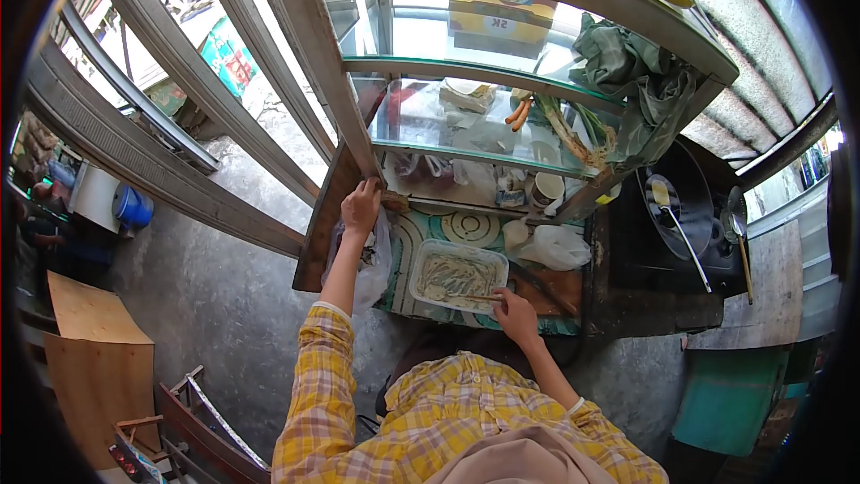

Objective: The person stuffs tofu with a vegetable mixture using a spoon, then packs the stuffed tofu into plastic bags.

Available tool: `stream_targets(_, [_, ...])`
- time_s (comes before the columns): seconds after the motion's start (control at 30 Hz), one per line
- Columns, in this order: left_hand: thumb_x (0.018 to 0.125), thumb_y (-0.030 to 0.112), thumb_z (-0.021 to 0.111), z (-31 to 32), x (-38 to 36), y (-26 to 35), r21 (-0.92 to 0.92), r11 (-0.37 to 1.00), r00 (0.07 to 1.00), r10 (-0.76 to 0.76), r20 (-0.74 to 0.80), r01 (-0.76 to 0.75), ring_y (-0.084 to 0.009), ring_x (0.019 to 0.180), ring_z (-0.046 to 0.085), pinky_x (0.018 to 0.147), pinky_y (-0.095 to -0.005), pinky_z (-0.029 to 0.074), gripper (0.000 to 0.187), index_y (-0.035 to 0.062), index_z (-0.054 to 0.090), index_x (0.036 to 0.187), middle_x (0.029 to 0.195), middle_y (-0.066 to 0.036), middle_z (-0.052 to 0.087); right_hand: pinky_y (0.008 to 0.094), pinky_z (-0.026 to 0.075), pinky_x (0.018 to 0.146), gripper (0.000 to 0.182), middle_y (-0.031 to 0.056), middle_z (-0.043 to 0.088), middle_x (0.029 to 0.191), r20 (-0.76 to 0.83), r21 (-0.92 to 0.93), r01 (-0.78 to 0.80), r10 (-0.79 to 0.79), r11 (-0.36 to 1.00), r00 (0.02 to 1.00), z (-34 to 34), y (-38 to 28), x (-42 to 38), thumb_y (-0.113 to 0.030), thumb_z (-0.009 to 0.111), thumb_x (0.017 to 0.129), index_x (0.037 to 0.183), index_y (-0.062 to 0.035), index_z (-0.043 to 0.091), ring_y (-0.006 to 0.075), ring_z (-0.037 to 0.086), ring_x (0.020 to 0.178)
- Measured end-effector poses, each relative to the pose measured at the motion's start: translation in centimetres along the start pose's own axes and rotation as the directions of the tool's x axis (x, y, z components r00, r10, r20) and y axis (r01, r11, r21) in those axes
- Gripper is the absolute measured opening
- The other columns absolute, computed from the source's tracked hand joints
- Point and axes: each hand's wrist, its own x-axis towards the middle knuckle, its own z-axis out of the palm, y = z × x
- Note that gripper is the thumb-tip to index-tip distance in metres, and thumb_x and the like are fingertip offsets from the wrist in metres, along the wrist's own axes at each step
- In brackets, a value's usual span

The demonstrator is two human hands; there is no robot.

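My right hand (pixel 517 316) is closed around a thin brown stick-like utensil (pixel 485 297), which lies over the near right rim of a rectangular clear plastic tub (pixel 418 280). Pale, wet batter-like residue (pixel 459 274) coats the tub's bottom. My left hand (pixel 361 206) is up at the foot of the glass case's left post (pixel 346 116), its fingers curled; what they grip is hidden. Just below that hand hangs a clear plastic bag (pixel 374 273). The tub rests on a patterned green cloth (pixel 405 246).
To the tub's right are a tied plastic bag (pixel 557 247) and a wooden board (pixel 554 289). The glass case holds carrots (pixel 519 114), leeks (pixel 563 132) and a white cup (pixel 547 188). A frying pan (pixel 678 206) with a long-handled spatula (pixel 688 249) sits on the stove.
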Motion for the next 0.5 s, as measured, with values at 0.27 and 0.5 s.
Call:
stream_targets(0.27, [0.08,0.02,0.067,-1.3,-1.7,1.1,-0.108,0.993,0.998,-0.055,-0.004,0.054,-0.0283,0.073,0.064,0.063,-0.0388,0.05,0.028,0.0135,0.057,0.105,0.085,-0.005,0.063,0.0403,0.051,0.065,0.023,0.0136,0.068,0.079,-0.03,-0.072,0.047,-0.049,0.996,0.998,0.7,-0.4,1.1,-0.019,0.06,0.081,0.101,-0.0085,0.066,0.0295,0.066,0.071])
stream_targets(0.5, [0.079,0.017,0.068,-2.7,-2.3,2.1,-0.156,0.984,0.994,-0.096,-0.047,0.088,-0.027,0.069,0.062,0.06,-0.0381,0.049,0.025,0.0116,0.059,0.102,0.079,-0.005,0.061,0.0398,0.051,0.064,0.023,0.0118,0.068,0.074,-0.061,-0.089,0.058,-0.064,0.994,0.996,1.5,0.2,1.7,-0.02,0.062,0.079,0.098,-0.0087,0.068,0.0291,0.065,0.069])
